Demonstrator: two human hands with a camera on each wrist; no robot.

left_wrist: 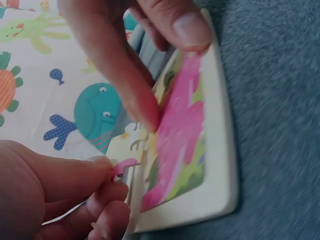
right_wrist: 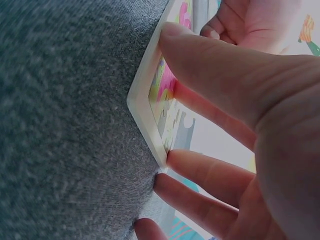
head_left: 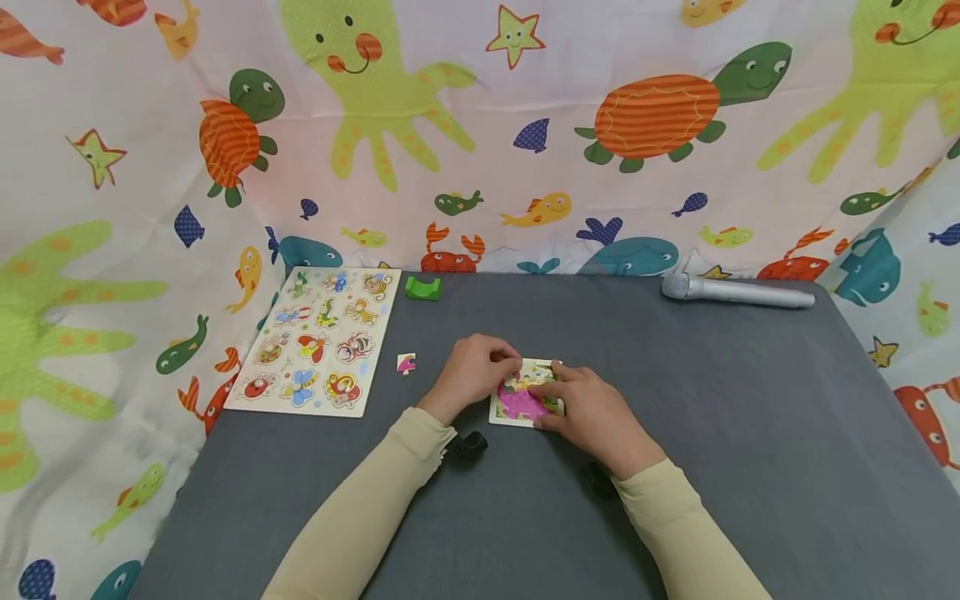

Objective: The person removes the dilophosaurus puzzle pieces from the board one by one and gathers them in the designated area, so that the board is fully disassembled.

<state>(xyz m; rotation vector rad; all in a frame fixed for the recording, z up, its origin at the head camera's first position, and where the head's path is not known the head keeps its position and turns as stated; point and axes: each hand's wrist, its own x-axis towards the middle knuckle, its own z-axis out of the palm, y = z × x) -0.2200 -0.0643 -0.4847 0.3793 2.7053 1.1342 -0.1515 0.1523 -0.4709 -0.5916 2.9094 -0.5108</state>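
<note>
A small jigsaw puzzle (head_left: 513, 422) with a pale raised border and a pink figure on a green and yellow ground lies flat on the table. Between thumb and fingertips, my left hand (head_left: 471, 375) pinches a puzzle piece (left_wrist: 119, 173), pink with a dark eye, at the puzzle's far left edge. My right hand (head_left: 600, 417) holds the puzzle from the right: its thumb (right_wrist: 175, 31) rests on the near border, the index finger touches the picture, and another fingertip meets the far corner. To the left lies a loose pink and white puzzle piece (head_left: 406, 363).
A board of insect pictures (head_left: 309, 398) lies at the left of the grey table (head_left: 750, 400). Beyond the loose piece stands a green notched block (head_left: 423, 288). A silver microphone (head_left: 738, 292) lies at the back right. Patterned cloth (head_left: 480, 125) hangs behind.
</note>
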